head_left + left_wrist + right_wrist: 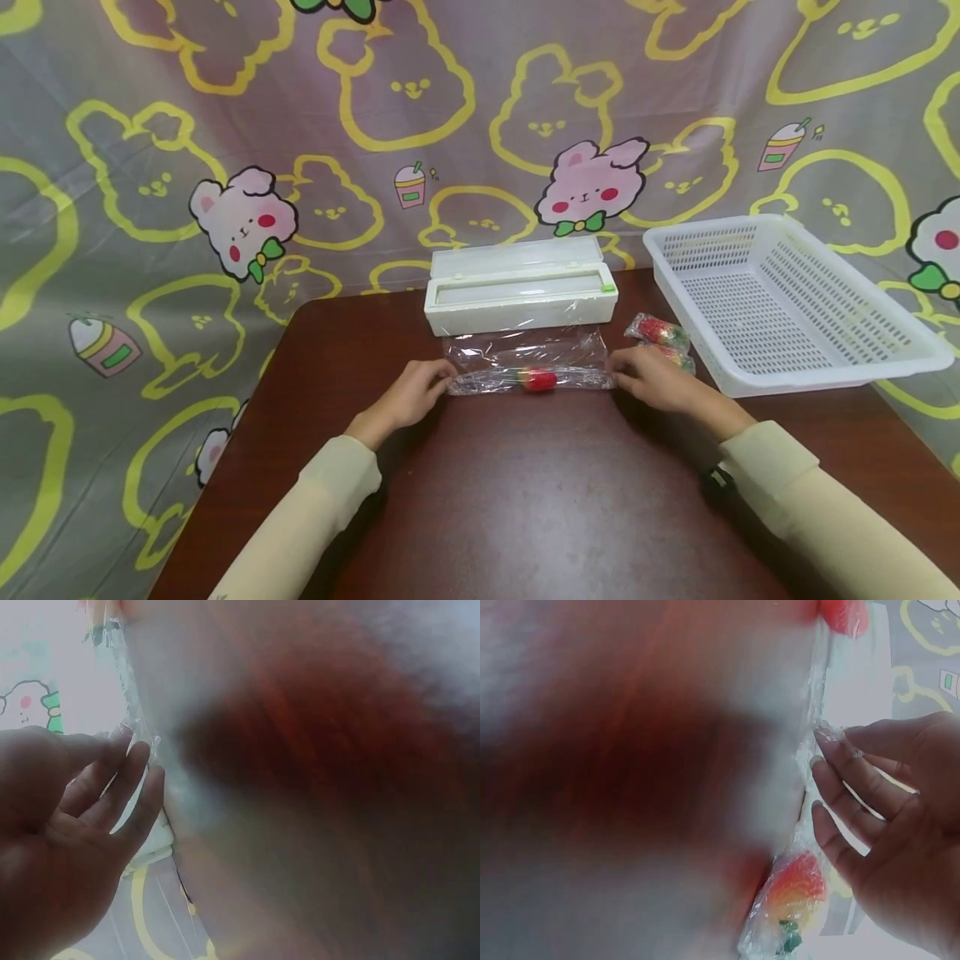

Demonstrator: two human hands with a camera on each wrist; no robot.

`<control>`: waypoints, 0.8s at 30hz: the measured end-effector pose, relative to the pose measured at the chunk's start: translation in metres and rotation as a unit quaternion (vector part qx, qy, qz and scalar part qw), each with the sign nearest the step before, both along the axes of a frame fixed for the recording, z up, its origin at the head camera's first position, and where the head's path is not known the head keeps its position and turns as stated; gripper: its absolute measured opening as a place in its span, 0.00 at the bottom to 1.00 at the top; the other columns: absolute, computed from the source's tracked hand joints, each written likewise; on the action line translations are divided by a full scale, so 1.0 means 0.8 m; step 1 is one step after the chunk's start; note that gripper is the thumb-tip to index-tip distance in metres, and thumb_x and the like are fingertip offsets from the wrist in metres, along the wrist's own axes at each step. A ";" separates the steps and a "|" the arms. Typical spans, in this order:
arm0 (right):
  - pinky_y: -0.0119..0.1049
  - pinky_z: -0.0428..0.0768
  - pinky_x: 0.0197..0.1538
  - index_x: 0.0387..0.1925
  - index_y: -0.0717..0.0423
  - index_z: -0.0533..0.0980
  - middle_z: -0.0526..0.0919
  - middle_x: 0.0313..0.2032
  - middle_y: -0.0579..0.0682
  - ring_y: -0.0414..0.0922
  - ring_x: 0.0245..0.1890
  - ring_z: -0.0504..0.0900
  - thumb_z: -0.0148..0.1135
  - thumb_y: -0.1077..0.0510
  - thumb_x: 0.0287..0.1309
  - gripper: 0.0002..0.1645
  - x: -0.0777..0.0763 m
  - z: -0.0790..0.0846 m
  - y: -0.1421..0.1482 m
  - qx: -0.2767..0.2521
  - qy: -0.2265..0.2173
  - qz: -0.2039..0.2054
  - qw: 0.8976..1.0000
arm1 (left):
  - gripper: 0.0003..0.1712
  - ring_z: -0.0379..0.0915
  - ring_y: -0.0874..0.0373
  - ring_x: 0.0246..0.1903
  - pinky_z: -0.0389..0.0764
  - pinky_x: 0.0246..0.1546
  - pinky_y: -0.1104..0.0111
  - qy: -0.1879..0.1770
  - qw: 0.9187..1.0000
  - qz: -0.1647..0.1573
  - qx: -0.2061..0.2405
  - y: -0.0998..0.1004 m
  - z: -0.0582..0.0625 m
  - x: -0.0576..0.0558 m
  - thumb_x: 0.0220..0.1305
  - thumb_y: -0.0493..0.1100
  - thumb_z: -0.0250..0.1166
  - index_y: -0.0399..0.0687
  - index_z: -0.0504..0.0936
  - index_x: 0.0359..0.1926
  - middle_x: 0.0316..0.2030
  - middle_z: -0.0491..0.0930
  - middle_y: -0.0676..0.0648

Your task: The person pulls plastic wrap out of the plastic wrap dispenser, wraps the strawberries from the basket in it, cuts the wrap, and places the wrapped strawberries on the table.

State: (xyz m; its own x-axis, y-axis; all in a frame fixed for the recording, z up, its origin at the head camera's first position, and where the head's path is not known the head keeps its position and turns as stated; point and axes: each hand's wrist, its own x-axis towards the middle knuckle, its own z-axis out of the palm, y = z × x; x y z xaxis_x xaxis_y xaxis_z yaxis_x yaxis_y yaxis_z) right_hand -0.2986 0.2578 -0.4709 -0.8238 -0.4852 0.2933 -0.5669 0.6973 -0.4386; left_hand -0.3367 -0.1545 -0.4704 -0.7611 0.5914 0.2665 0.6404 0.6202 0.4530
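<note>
A sheet of clear cling film (487,352) reaches from the front of a white film dispenser (525,317) toward me. Rolled in its near edge lies a red piece with yellow and green at one end (540,380), like a strawberry. My left hand (411,393) pinches the left end of the rolled film between thumb and forefinger, its other fingers loosely spread in the left wrist view. At the opposite end my right hand (654,377) pinches the film the same way. Two wrapped red pieces (662,331) lie just behind the right hand, the nearer one partly hidden.
A white slatted plastic basket (750,321) stands at the right back of the brown table (495,500). The dispenser's lid (517,256) is raised, leaning back near the patterned curtain (465,100) behind the table. A small green tab (608,288) shows at the dispenser's right end.
</note>
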 end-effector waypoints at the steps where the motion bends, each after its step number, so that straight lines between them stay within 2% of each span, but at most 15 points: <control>1: 0.49 0.83 0.44 0.36 0.60 0.83 0.87 0.32 0.49 0.47 0.37 0.85 0.65 0.69 0.60 0.04 -0.002 0.001 -0.001 -0.006 -0.003 -0.005 1.000 | 0.06 0.80 0.56 0.35 0.82 0.42 0.58 -0.002 1.000 0.002 0.000 0.001 0.000 -0.002 0.70 0.31 0.63 0.36 0.85 0.43 0.36 0.86 0.44; 5: 0.52 0.82 0.45 0.38 0.63 0.83 0.87 0.34 0.52 0.49 0.38 0.85 0.64 0.69 0.61 0.05 -0.011 0.003 -0.007 -0.022 -0.014 -0.023 0.999 | 0.07 0.81 0.53 0.36 0.82 0.44 0.57 0.001 1.000 0.005 -0.004 0.004 0.000 -0.010 0.70 0.30 0.62 0.35 0.86 0.43 0.37 0.87 0.42; 10: 0.49 0.81 0.41 0.38 0.64 0.81 0.85 0.29 0.50 0.47 0.32 0.82 0.64 0.70 0.58 0.05 -0.023 0.004 -0.013 -0.021 -0.029 -0.053 0.998 | 0.07 0.84 0.48 0.42 0.83 0.48 0.55 0.020 0.999 0.014 -0.027 0.008 -0.004 -0.020 0.70 0.30 0.61 0.34 0.86 0.43 0.40 0.87 0.40; 14: 0.48 0.80 0.38 0.36 0.64 0.80 0.83 0.26 0.49 0.46 0.29 0.80 0.65 0.70 0.55 0.06 -0.034 0.002 -0.018 -0.010 -0.032 -0.069 0.997 | 0.07 0.83 0.51 0.38 0.83 0.44 0.57 0.028 0.998 0.030 -0.053 0.012 -0.006 -0.027 0.70 0.30 0.61 0.37 0.86 0.40 0.36 0.87 0.43; 19: 0.54 0.82 0.44 0.38 0.66 0.80 0.85 0.31 0.55 0.53 0.34 0.84 0.65 0.69 0.54 0.08 -0.041 0.003 -0.020 0.007 -0.039 -0.075 0.996 | 0.08 0.79 0.55 0.32 0.82 0.38 0.60 0.035 0.996 0.039 -0.071 0.018 -0.005 -0.034 0.70 0.30 0.60 0.41 0.84 0.36 0.30 0.83 0.47; 24: 0.56 0.81 0.46 0.41 0.67 0.79 0.86 0.34 0.59 0.57 0.38 0.84 0.66 0.67 0.57 0.10 -0.042 0.008 -0.021 0.025 -0.041 -0.080 0.996 | 0.08 0.82 0.52 0.38 0.83 0.43 0.57 0.019 0.995 0.057 -0.074 0.017 0.002 -0.035 0.71 0.32 0.60 0.39 0.85 0.43 0.36 0.86 0.44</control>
State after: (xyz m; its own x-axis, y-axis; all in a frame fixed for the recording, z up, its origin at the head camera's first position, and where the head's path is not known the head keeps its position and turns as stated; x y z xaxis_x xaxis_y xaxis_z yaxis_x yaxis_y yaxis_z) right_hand -0.3324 0.2413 -0.4642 -0.9121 -0.3579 0.1999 -0.4099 0.7982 -0.4413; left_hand -0.3645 -0.1413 -0.4685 -0.8165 0.5364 0.2133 0.5771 0.7481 0.3277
